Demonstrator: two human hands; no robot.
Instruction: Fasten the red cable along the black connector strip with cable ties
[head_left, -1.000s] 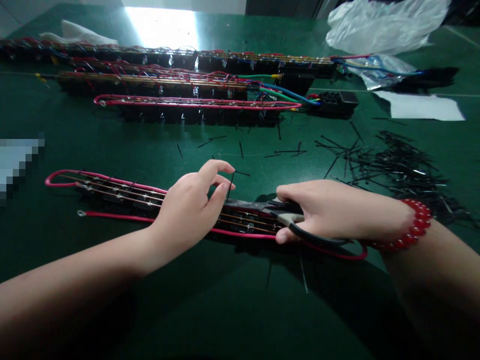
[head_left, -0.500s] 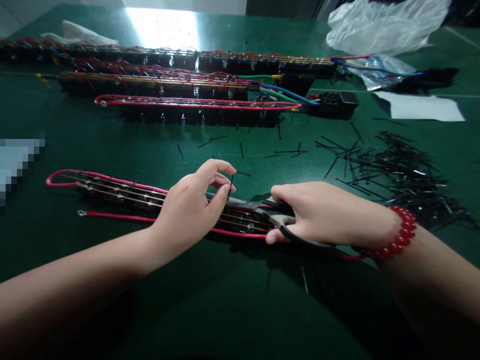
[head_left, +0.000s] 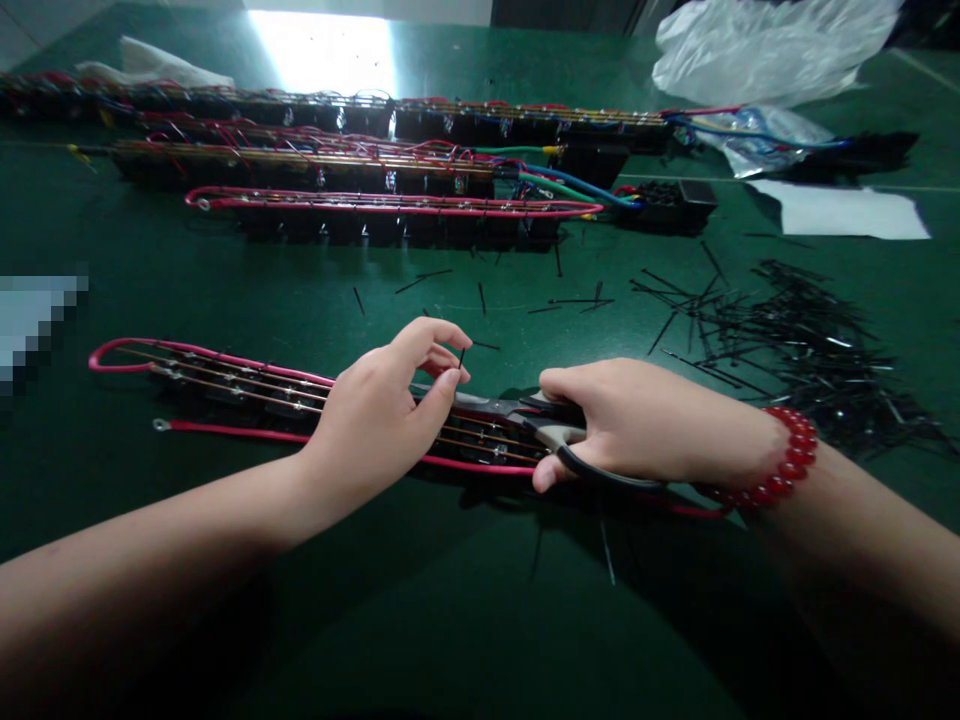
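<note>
My left hand (head_left: 386,400) is over the middle of a strip of black blocks with bare metal rods (head_left: 247,385), thumb and fingertips pinching a short black cable tie end (head_left: 461,358). A red cable (head_left: 225,431) with a ring terminal runs along the strip's near side and another loops along its far side. My right hand (head_left: 622,415) is closed round the handles of a pair of pliers (head_left: 551,432). The jaws lie low over the strip, pointing left beneath my left fingertips, and their tips are partly hidden by that hand.
A heap of loose black cable ties (head_left: 817,350) lies on the green table (head_left: 480,620) to the right. Further back is a similar strip with red cable (head_left: 390,207), with longer wired strips behind it. White paper (head_left: 847,210) and a plastic bag (head_left: 772,50) lie back right.
My right hand and the pliers have shifted very slightly. Less of the black tie shows below my left fingertips, while the left hand stays almost still.
</note>
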